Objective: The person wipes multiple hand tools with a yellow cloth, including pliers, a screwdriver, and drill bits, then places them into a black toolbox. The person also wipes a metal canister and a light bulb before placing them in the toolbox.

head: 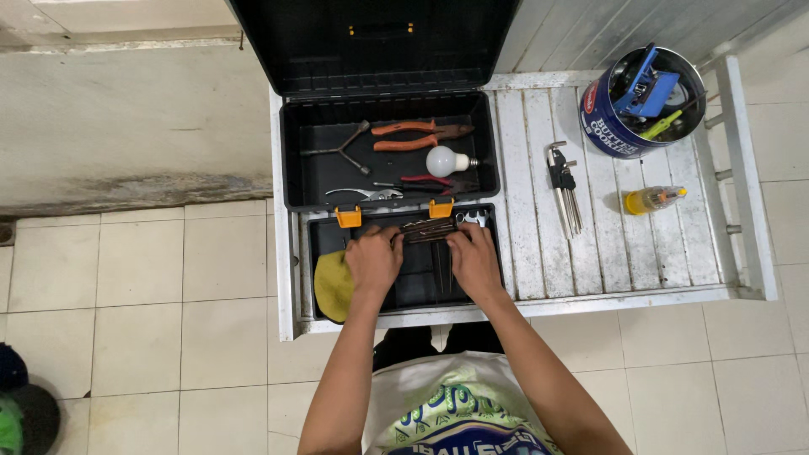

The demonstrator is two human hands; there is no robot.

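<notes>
1. The bundle of thin dark metal rods [427,230] lies across the far end of the black tray [329,253], which sits on the white slatted table [624,253] just in front of the open black toolbox [388,152].
2. Its long axis runs left to right, tilted slightly, so each end points toward one hand.
3. The left hand [373,261] is curled over the left end, fingers bent down onto the rods; it looks like a grip, though the knuckles hide the fingertips.
4. The right hand [474,259] is likewise closed over the right end, just beside a small silver wrench [474,218].
5. Both hands are equally close, one at each end, with the middle of the bundle bare between them.
6. A few loose rods [444,270] lie lengthwise in the tray, between the wrists.
7. A yellow cloth [333,286] is tucked at the tray's left edge, touching the left wrist.
</notes>
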